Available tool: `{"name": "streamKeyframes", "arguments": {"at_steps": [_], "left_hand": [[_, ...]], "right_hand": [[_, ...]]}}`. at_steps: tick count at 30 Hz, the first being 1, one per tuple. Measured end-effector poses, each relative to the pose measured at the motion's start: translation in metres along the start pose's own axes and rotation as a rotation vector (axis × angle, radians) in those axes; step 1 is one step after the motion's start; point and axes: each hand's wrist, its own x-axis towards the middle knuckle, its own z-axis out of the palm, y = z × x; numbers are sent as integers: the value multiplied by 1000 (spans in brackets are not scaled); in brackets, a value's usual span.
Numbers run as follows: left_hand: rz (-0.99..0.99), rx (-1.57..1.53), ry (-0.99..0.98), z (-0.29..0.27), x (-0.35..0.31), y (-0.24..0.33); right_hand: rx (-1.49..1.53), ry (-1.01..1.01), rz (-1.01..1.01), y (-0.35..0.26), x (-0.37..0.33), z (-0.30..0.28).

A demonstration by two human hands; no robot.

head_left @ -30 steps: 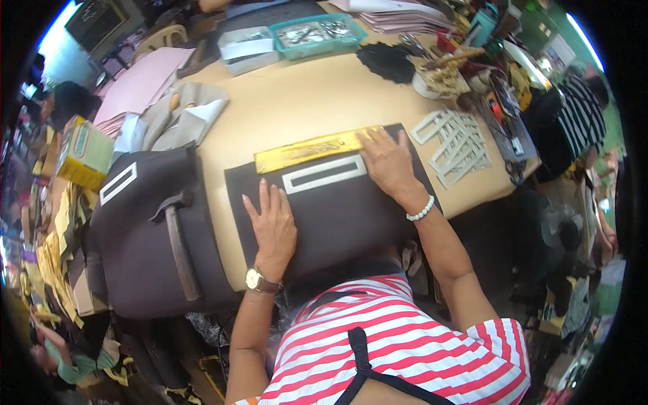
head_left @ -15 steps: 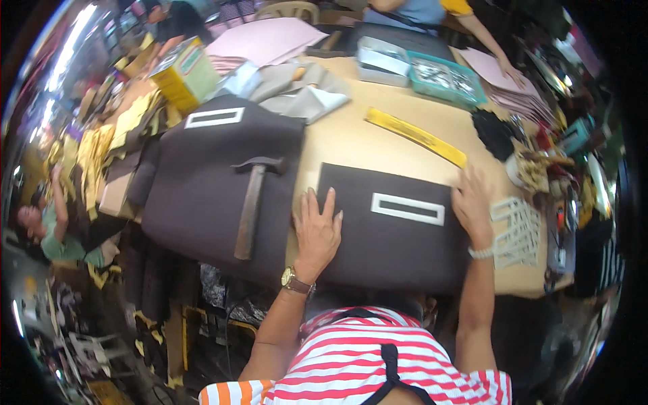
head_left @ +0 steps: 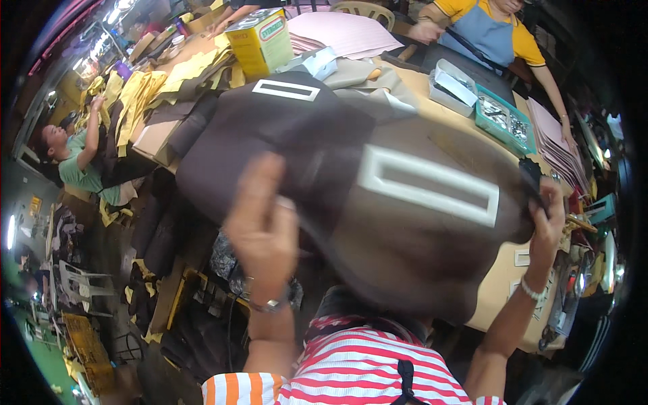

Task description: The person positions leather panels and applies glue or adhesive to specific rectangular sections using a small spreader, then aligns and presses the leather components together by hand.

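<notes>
A dark brown sheet (head_left: pixel 418 263) with a white rectangular frame (head_left: pixel 432 185) on it is lifted off the table, tilted and blurred by motion. My right hand (head_left: pixel 550 209) pinches its right edge. My left hand (head_left: pixel 260 226), also blurred, is raised left of the sheet with fingers stretched up and thumb apart; it seems to hold nothing. Behind it lies a stack of dark sheet material (head_left: pixel 223 145) with another white frame (head_left: pixel 286 90) on top. The hammer and the yellow strip cannot be made out now.
Beyond are a yellow tin (head_left: pixel 260 44), pink sheets (head_left: pixel 341 34), a white box (head_left: pixel 452 88) and a teal tray (head_left: pixel 503 121) of small metal parts. A co-worker in an apron (head_left: pixel 476 30) sits across the table (head_left: pixel 496 297). Another person (head_left: pixel 84 158) is at the left.
The dark sheet, flat on the table before, has been lifted, with my right hand now gripping its edge. My left hand has come up off it. The view has swung left.
</notes>
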Motion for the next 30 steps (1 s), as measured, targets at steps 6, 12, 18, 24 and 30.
{"name": "streamKeyframes", "arguments": {"at_steps": [6,12,18,24,30], "left_hand": [[81,159,173,-97,101,-68],[134,550,-107,-140,177,-147],[294,823,-197,-98,226,-238],[151,902,-316,-37,231,-305],[-23,993,-323,22,215,-297]], "right_hand": [[345,-139,26,-91,59,156],[186,-6,-268,-76,82,262],[455,-125,50,-54,105,318],[265,-33,137,15,131,355],[32,-41,215,29,133,363]]}}
